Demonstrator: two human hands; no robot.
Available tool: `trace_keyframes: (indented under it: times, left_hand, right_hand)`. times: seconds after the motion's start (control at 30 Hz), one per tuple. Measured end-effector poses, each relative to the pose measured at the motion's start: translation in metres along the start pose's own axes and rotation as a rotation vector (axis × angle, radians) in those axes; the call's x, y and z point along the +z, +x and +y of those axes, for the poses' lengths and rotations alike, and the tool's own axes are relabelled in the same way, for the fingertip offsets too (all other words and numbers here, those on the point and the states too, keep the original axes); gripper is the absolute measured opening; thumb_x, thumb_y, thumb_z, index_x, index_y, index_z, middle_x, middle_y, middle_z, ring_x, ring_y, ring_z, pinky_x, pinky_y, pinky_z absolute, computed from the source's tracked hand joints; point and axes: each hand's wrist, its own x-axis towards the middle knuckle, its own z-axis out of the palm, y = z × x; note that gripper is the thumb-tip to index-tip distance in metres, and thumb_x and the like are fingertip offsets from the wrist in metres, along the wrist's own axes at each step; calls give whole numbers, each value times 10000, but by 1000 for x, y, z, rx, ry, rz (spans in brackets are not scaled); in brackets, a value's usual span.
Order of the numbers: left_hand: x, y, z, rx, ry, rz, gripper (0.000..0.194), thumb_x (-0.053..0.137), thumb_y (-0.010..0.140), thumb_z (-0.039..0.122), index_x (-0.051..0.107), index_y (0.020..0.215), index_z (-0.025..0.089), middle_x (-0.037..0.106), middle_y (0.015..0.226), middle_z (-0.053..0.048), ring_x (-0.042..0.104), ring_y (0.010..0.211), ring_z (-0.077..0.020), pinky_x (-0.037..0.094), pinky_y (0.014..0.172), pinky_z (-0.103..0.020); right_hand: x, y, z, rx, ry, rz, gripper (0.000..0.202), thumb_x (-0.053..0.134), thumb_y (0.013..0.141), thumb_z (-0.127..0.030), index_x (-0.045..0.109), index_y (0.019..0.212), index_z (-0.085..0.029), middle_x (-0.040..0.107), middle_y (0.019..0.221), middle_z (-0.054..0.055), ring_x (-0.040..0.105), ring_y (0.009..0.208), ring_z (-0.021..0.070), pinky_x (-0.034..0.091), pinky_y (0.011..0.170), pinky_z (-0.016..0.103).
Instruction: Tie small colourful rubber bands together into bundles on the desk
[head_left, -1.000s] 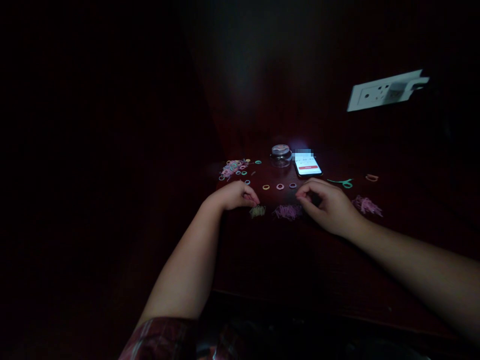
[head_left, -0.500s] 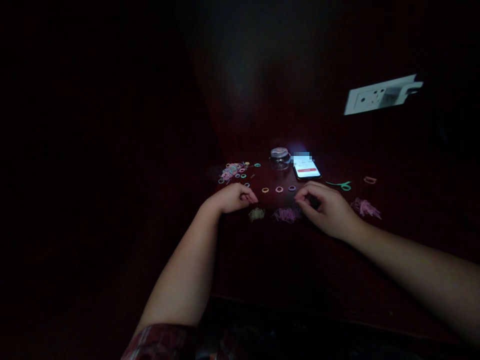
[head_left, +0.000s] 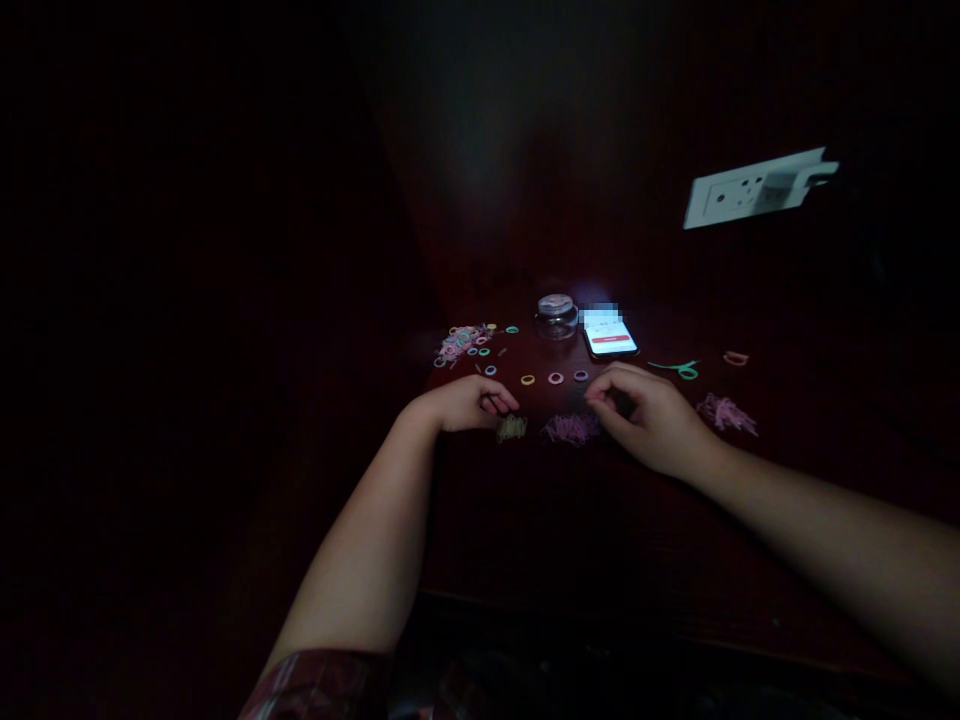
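Observation:
My left hand [head_left: 474,402] hovers at the left edge of a small heap of yellowish-green elastic bands [head_left: 513,429], fingers loosely bent and apart, with nothing visible in them. Beside a heap of purple elastic bands [head_left: 570,430], my right hand [head_left: 649,415] has thumb and forefinger pinched together. Whatever is between those fingertips is too small to see. A yellow ring-shaped band [head_left: 528,384], a pink one [head_left: 556,383] and a purple one [head_left: 581,380] lie in a row behind the heaps. Pink elastic bands [head_left: 726,413] are heaped right of my right hand.
A mixed pile of coloured bands [head_left: 459,345] lies at the back left. Behind the row stand a clear lidded jar [head_left: 556,322] and a lit phone [head_left: 611,340]. A green looped item [head_left: 688,372] and a dull orange band [head_left: 736,358] lie right. A wall socket [head_left: 731,200] holds a plug.
My left hand has come slightly nearer, down towards the yellowish-green heap, and its fingers have spread a little. The right hand keeps its pinch in nearly the same place. The view has shifted slightly.

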Motion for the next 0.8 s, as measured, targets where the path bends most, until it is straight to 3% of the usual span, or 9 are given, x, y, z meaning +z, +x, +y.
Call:
trace_keyframes:
  times: [0.17, 0.3, 0.4, 0.63, 0.8]
  left_hand:
    - [0, -6, 2, -71, 50, 11, 514, 744, 615, 245, 636, 1112, 172, 641, 955, -38, 614, 793, -131, 472, 676, -230]
    - [2, -9, 2, -233, 195, 5, 669, 853, 464, 332, 608, 1076, 216, 638, 928, 0, 617, 712, -132, 434, 603, -221]
    - [4, -8, 2, -286, 224, -12, 643, 858, 448, 342, 595, 1024, 232, 652, 879, 24, 620, 667, -135, 411, 563, -219]
    - [3, -10, 18, -311, 172, -32, 398, 746, 596, 241, 599, 965, 227, 654, 788, 46, 619, 658, -122, 402, 543, -194]
    - [3, -12, 23, -347, 197, -38, 481, 790, 558, 304, 585, 989, 238, 670, 832, 36, 634, 695, -145, 416, 556, -212]
  right_hand:
    - [0, 1, -1, 1, 7, -8, 87, 549, 849, -142, 585, 796, -201, 562, 727, 23, 513, 666, 161, 414, 633, 302]
    - [-1, 1, -3, 7, 9, -3, 87, 548, 849, -149, 590, 794, -200, 564, 723, 24, 510, 662, 160, 415, 630, 301]
    - [-1, 1, -4, 14, 10, -2, 86, 548, 849, -157, 591, 788, -201, 567, 725, 27, 508, 658, 161, 419, 629, 305]
    - [-1, 1, -3, 17, 15, -12, 85, 547, 851, -151, 583, 791, -200, 564, 735, 30, 511, 665, 162, 420, 634, 309]
    - [-1, 1, -4, 19, 14, -13, 79, 555, 846, -152, 587, 790, -198, 561, 731, 27, 513, 663, 163, 417, 634, 308]
